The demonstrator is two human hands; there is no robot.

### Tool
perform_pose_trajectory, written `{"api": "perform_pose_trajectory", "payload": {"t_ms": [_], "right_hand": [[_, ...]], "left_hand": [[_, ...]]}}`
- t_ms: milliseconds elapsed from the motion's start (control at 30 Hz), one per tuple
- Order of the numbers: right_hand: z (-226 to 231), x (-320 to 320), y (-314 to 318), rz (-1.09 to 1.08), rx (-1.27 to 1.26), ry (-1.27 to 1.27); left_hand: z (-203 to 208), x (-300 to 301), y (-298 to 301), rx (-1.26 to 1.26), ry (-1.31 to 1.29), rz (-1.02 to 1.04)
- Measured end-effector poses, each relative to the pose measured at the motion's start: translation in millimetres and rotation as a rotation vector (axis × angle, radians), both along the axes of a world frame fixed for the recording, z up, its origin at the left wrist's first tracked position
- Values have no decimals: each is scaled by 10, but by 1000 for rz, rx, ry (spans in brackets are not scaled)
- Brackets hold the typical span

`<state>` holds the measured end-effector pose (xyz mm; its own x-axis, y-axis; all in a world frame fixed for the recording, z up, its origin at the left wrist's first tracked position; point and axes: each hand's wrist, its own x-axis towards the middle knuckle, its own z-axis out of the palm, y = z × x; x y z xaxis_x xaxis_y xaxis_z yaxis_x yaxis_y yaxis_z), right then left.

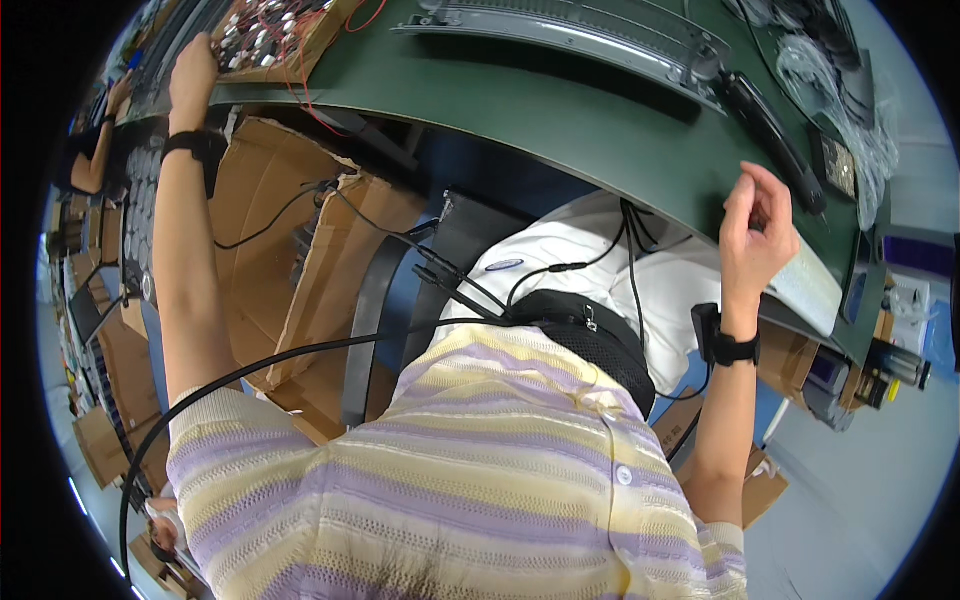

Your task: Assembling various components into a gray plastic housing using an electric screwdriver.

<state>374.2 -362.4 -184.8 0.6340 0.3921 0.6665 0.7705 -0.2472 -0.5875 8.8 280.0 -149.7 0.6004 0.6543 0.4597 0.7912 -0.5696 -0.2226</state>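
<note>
My left hand (pixel 193 82) reaches to the far left, beside a stack of long dark strips (pixel 192 38). Its fingers are turned away from view, so whether they grip a strip is hidden. Just right of it stands a cardboard tray (pixel 322 42) full of small white connectors and thin red wires (pixel 262 32). My right hand (pixel 760 235) hovers at the front edge of the green table (pixel 560 125), fingers curled in loosely with nothing visible in them. Close by lies a black electric screwdriver (pixel 772 140). A long grey metal housing (pixel 570 38) rests across the far part of the table.
Clear plastic wrap (pixel 825 85) and a small box of screws (pixel 838 165) lie at the right. An open cardboard box (pixel 265 215) stands below the table at left. Black cables (pixel 300 352) run across my waist. Another person's arm (pixel 98 150) shows at the far left.
</note>
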Motion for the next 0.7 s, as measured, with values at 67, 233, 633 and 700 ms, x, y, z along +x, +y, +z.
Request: {"api": "perform_pose_trajectory", "payload": {"t_ms": [67,233,633,700], "right_hand": [[-3,7,-23,-4,-4,-7],[33,67,-29,10,-10,-36],[-666,-728,-165,226,-532,-243],[-742,-736,-118,306,-655,71]], "left_hand": [[-30,173,-210,-40,-84,128],[94,-128,-274,100,-268,103],[637,-673,-327,405,-425,12],[663,-719,-507,398,-492,-68]]}}
